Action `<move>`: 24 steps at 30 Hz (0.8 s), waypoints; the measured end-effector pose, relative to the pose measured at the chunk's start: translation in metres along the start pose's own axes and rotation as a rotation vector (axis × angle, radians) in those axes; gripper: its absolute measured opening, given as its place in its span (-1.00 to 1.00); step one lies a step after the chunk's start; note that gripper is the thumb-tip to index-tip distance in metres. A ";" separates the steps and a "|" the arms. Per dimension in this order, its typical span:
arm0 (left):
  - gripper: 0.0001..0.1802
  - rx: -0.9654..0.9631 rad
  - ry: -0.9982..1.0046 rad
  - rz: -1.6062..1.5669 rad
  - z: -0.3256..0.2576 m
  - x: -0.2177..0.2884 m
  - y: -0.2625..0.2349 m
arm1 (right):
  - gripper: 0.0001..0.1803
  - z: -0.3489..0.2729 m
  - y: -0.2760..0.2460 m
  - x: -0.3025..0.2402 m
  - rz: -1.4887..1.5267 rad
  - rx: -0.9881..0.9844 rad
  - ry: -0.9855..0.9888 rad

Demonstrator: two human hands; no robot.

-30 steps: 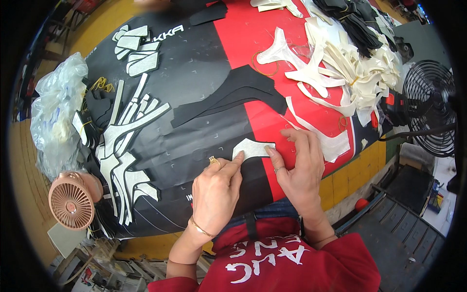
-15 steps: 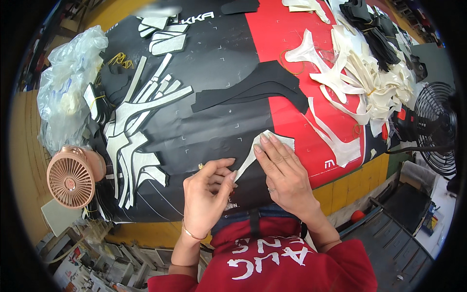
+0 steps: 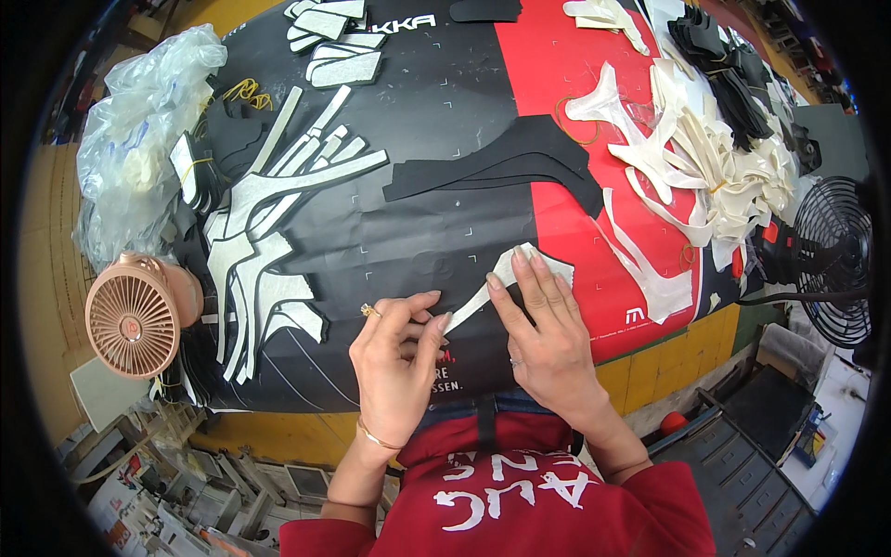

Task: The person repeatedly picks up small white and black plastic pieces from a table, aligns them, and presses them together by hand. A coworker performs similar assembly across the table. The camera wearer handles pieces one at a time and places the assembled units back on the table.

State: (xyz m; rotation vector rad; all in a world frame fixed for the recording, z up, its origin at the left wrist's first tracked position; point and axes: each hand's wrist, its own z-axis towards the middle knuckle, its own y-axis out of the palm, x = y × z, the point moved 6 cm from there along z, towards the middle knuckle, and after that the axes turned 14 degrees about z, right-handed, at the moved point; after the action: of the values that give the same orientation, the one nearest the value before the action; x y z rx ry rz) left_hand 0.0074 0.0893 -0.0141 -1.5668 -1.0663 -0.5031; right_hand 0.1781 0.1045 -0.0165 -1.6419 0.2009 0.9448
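Fingers stretched out, my right hand (image 3: 548, 330) lies flat on a white, dark-edged cut fabric piece (image 3: 504, 269), pressing it to the mat. The piece is wide at its far right end and narrows toward my left hand (image 3: 397, 357). There the thumb and curled fingers pinch the narrow tip. Beyond my hands lies a small overlapping stack of black cut pieces (image 3: 520, 158). On the left, many white pieces with dark edges (image 3: 251, 265) are fanned over one another.
A pink fan (image 3: 135, 320) and clear plastic bags (image 3: 144, 139) stand at the left. Cream fabric pieces (image 3: 733, 186) are heaped at the right, near a black fan (image 3: 831, 260). More white pieces (image 3: 343, 67) lie at the far edge of the black and red mat (image 3: 408, 251).
The whole view has shifted slightly. My right hand's fingers are a little more spread on the piece, while my left hand stays at its narrow tip.
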 end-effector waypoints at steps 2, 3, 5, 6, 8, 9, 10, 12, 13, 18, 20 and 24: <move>-0.80 0.023 0.011 0.028 0.000 0.002 0.000 | -0.28 0.000 0.001 -0.002 -0.030 0.006 0.000; -0.81 0.043 0.017 0.037 0.000 0.003 0.000 | -0.29 0.000 0.001 -0.003 -0.043 0.010 0.000; -0.83 0.071 0.028 0.074 -0.001 0.005 0.000 | -0.30 0.001 0.002 -0.004 -0.059 0.013 -0.017; -0.84 0.080 0.034 0.102 -0.001 0.005 0.000 | -0.31 0.000 0.002 -0.004 -0.067 0.014 -0.022; -0.85 0.108 0.057 0.149 -0.002 0.007 0.001 | -0.34 0.000 0.004 -0.003 -0.067 -0.002 -0.005; -0.85 0.128 0.074 0.168 -0.003 0.008 0.002 | -0.35 -0.001 0.005 -0.003 -0.070 -0.011 0.002; -0.86 0.144 0.082 0.177 -0.003 0.007 0.002 | -0.36 -0.001 0.006 -0.003 -0.086 -0.010 -0.018; -0.86 0.159 0.102 0.204 -0.004 0.007 0.004 | -0.39 -0.002 0.008 -0.005 -0.120 -0.007 -0.059; -0.86 0.159 0.099 0.206 -0.004 0.007 0.005 | -0.39 -0.002 0.010 -0.005 -0.130 -0.008 -0.070; -0.85 0.136 0.115 0.227 -0.002 0.009 0.004 | -0.41 -0.003 0.013 -0.006 -0.181 -0.039 -0.082; -0.82 0.092 0.082 0.175 -0.004 0.007 0.000 | -0.38 -0.003 0.013 -0.007 -0.178 -0.044 -0.073; -0.76 0.019 -0.068 -0.054 -0.014 -0.009 -0.015 | -0.40 -0.003 0.013 -0.009 -0.244 -0.059 -0.095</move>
State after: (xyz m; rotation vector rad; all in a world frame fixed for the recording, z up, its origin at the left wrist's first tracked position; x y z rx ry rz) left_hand -0.0067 0.0720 -0.0091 -1.5509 -1.1643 -0.4774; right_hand 0.1663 0.0954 -0.0201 -1.6280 -0.0910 0.8456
